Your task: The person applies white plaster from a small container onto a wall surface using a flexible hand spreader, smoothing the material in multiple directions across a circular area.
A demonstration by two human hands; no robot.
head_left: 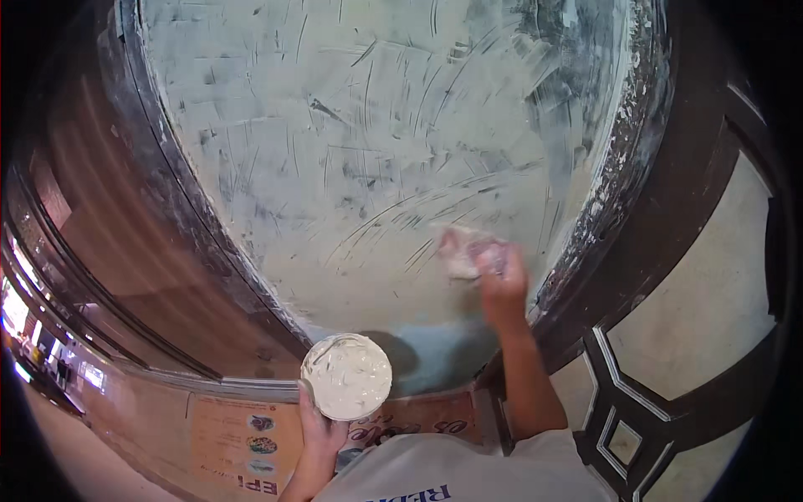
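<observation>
The left hand [322, 431] gripped a tub of white putty [346, 376] near the body, the right hand [500, 276] pressed a putty-smeared rag [462, 251] against the wall [351, 151], and tilting the tub could spill putty.

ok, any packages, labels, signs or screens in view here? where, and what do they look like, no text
Printed cardboard sheet: flat on the floor at the wall's foot, left of the left hand; tan, with small food pictures and dark lettering.
Second cardboard piece: beside it to the right, brown with pale lettering, partly hidden.
Lit panels: far left edge, bright, too small to tell apart.
No packages seen.
</observation>
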